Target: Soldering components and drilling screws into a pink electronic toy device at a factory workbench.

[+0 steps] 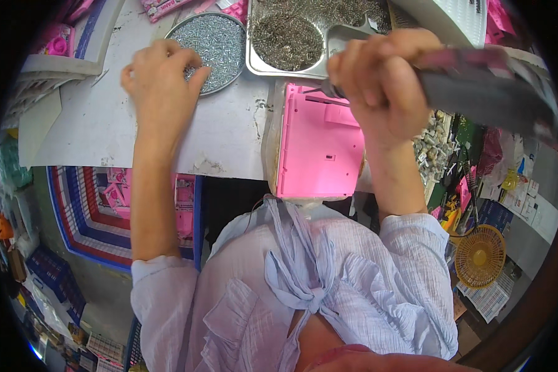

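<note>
My right hand (pixel 390 87) grips an electric screwdriver (pixel 477 96), its dark body blurred and stretching off to the right. The thin bit points left, over the top edge of a pink plastic panel (pixel 319 149). This flat panel has small holes and a slot, and lies at the table's front edge before me. At the left edge of a round dish (pixel 242 73) full of small silvery screws (pixel 214 46) is my left hand (pixel 161 77). Its fingers are bent and apart, thumb over the screws; nothing shows between them.
A metal tray (pixel 254 62) of small dark metal parts stands behind the panel. Small metal pieces (pixel 437 149) are heaped at the right. Below left is a blue-and-red basket (pixel 198 248) with pink parts; a yellow basket (pixel 480 255) sits at lower right. A white crate (pixel 59 65) stands far left.
</note>
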Available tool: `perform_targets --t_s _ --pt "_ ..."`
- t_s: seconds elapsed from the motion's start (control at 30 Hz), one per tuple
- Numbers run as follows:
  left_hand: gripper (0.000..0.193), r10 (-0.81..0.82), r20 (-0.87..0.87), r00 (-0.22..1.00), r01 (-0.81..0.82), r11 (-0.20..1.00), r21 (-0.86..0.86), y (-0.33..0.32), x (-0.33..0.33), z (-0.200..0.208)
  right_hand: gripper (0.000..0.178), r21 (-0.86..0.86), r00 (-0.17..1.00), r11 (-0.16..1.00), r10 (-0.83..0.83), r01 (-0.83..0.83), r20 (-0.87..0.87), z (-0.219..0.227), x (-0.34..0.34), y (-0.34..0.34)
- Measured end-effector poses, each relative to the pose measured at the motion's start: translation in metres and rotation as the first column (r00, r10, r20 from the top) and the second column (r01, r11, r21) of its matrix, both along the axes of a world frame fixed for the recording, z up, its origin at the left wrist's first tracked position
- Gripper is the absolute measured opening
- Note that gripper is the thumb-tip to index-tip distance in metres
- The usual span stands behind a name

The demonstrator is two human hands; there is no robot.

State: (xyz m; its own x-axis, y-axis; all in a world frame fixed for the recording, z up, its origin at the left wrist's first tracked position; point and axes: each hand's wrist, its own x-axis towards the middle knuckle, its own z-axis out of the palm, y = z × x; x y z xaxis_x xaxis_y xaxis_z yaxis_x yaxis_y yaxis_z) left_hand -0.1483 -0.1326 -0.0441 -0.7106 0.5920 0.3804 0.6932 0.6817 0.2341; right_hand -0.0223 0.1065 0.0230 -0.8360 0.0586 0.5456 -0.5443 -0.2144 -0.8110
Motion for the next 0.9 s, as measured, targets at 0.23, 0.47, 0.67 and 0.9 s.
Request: perform_targets --t_s 0.23,0.47,0.67,0.9 --pt "0.010 -0.012 0.045 0.999 0.006 0.992 0.130 0.004 -0.005 -0.015 0.008 -0.017 0.994 1.000 0.012 -0.010 0.111 -0.023 -0.011 -0.005" --pt "0.013 -0.100 0.061 0.993 0.087 0.979 0.183 0.007 -0.009 -0.018 0.015 0.303 0.952 0.922 -0.285 0.241 0.110 -0.024 -0.011 -0.024" --pt "0.012 -0.247 0.104 0.963 0.206 0.929 0.307 0.006 0.042 0.002 0.021 0.071 0.990 0.995 -0.079 0.071 0.114 0.000 0.006 -0.026" --pt "0.012 -0.367 0.139 0.920 0.293 0.879 0.377 0.012 0.078 0.000 0.021 0.324 0.971 0.930 -0.217 0.176 0.097 -0.023 0.013 -0.032"
